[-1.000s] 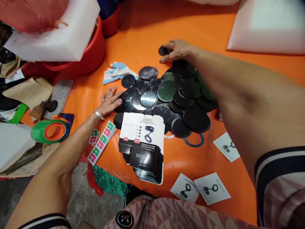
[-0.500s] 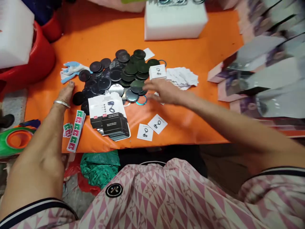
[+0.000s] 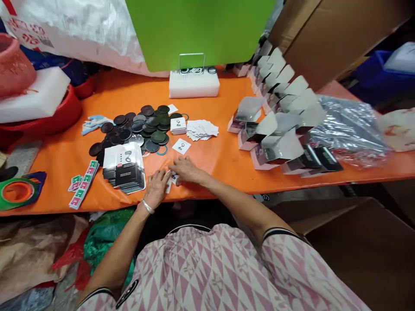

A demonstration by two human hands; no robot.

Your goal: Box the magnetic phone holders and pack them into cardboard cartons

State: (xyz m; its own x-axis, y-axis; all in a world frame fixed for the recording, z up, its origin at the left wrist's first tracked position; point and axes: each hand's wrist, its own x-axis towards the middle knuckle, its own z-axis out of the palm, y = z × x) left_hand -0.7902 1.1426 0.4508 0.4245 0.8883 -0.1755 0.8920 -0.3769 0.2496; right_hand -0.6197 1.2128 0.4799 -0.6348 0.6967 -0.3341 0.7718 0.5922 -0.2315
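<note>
My left hand [image 3: 158,185] and my right hand [image 3: 184,169] meet at the front edge of the orange table [image 3: 227,160], fingers bent over small white printed cards [image 3: 170,180] lying there. Left of them lies a stack of black-and-white flat package cards [image 3: 123,167]. Behind that is a heap of dark round discs [image 3: 139,127], some shiny. One more white card [image 3: 181,146] lies past my right hand, with a small white box [image 3: 178,125] and a spread pile of white cards [image 3: 201,129] farther back.
Opened silver-lined boxes [image 3: 275,125] crowd the right, beside a clear plastic bag [image 3: 350,129]. A white foam block [image 3: 193,84] stands at the back under a green panel [image 3: 201,30]. Red basins [image 3: 48,116], sticker strips [image 3: 84,183] and a green tape roll [image 3: 16,192] lie left.
The view has pulled back and up. My left hand left the disc heap and my right hand drew back from beside the discs; both now rest together on cards at the table's front edge.
</note>
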